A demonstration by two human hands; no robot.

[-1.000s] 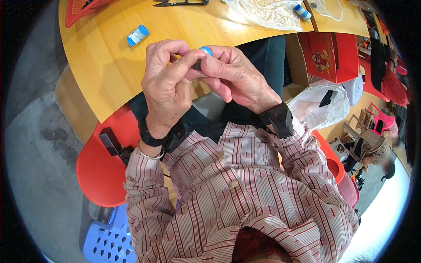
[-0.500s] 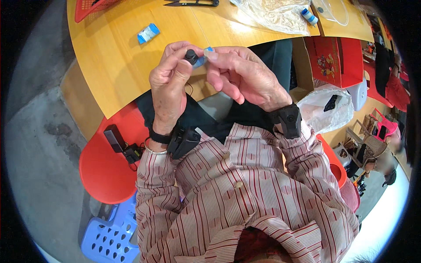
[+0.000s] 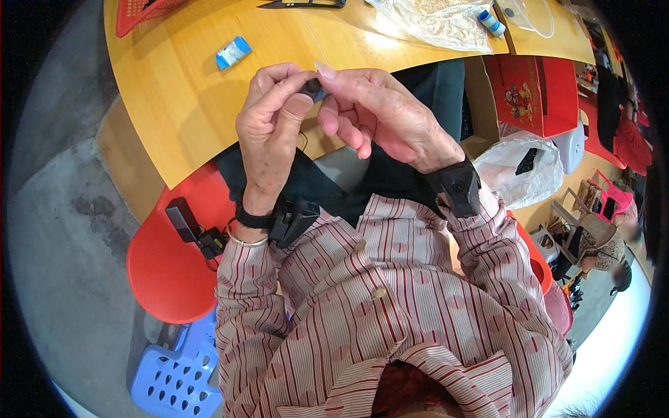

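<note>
Above the near edge of the yellow table my two hands meet. My left hand (image 3: 268,122) pinches a small black round piece (image 3: 311,88) between thumb and fingers. Beside that piece a bit of blue (image 3: 320,95) shows, mostly covered by fingers. My right hand (image 3: 387,111) is closed against the other side, its thumb tip at the top of the piece and its lower fingers curled. What its fingertips grip is hidden. On the table beyond my left hand lies a small blue-and-white packet (image 3: 233,53).
Black thread snips (image 3: 303,3) lie at the table's (image 3: 188,104) far side, near a red basket (image 3: 143,14). A clear plastic bag (image 3: 439,24) and a blue-and-white roll (image 3: 491,24) are at the right. A red stool (image 3: 167,272) holds a black device (image 3: 183,219).
Both hands have shifted slightly up and left. The black piece has turned and sits deeper between the fingers, with less blue showing. My right thumb has risen toward its top.
</note>
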